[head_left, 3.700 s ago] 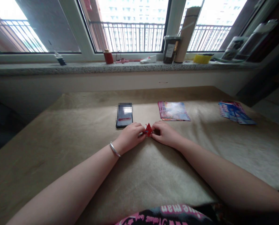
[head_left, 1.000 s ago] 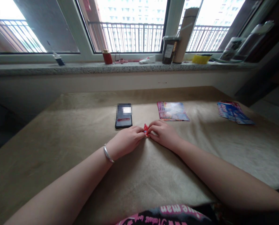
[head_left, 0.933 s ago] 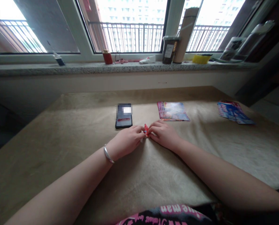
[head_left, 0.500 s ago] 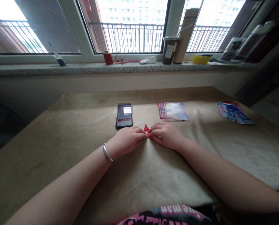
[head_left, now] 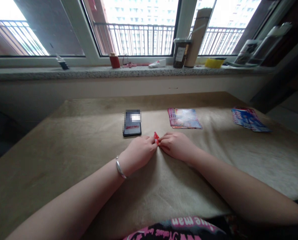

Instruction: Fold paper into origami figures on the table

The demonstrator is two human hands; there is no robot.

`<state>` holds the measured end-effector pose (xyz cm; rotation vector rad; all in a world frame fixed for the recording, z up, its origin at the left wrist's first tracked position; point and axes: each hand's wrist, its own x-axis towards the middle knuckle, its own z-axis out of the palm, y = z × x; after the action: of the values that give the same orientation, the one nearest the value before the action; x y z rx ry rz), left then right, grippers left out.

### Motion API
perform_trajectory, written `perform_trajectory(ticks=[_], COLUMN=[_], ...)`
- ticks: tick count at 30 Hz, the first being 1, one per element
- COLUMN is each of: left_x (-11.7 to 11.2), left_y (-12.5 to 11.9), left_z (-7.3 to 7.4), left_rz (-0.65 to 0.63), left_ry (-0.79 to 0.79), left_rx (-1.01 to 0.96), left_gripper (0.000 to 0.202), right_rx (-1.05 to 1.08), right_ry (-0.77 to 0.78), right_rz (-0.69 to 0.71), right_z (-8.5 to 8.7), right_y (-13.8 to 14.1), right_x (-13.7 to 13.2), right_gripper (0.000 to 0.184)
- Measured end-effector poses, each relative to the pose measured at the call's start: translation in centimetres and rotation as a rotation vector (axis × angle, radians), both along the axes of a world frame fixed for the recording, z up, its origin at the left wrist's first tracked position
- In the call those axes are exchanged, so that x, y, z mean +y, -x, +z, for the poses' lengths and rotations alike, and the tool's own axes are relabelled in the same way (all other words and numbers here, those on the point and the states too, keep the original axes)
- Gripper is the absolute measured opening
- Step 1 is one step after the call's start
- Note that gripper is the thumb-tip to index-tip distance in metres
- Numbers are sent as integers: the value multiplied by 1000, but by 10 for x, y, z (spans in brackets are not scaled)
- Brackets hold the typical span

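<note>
A small piece of folded red paper (head_left: 156,136) with a pointed top lies between my fingertips at the middle of the table. My left hand (head_left: 142,149) grips its left side, with the fingers pressed together. From the other side, the fingertips of my right hand (head_left: 175,144) pinch the paper's right edge. Much of its lower part is hidden by my fingers. Just beyond my left hand lies a dark phone (head_left: 132,130), its screen partly blurred out. A fanned stack of shiny printed sheets (head_left: 185,118) rests beyond my right hand.
More blue and red printed sheets (head_left: 251,119) lie at the table's far right. A tan cover drapes the table (head_left: 51,140). On the stone windowsill (head_left: 89,72) stand a red spool (head_left: 114,61), a lidded jar (head_left: 181,53), a cardboard tube (head_left: 198,38) and a yellow roll (head_left: 214,62).
My left hand has shifted slightly right and turned, its fingers now covering more of the red paper. The paper's tip leans a little left. My right hand has barely moved.
</note>
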<state>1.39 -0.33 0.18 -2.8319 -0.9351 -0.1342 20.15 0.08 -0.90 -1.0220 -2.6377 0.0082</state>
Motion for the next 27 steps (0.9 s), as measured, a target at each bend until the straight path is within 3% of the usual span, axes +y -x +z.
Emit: perform_trajectory(ticks=[4, 11, 20, 27], left_x=[1, 17, 21, 15], left_y=[4, 20, 23, 16], left_z=[-2, -1, -7, -13], left_rz=[10, -98, -146, -104], left_ry=[72, 214, 254, 238], left_rx=[-90, -133, -251, -320], left_gripper=[22, 31, 30, 20], right_rx=[3, 86, 140, 98], right_ry=[37, 70, 6, -24], right_rz=[-29, 29, 75, 57], right_z=[-1, -11, -13, -15], right_y=[-4, -16, -19, -21], right_x=[2, 11, 13, 18], right_gripper=[21, 18, 20, 19])
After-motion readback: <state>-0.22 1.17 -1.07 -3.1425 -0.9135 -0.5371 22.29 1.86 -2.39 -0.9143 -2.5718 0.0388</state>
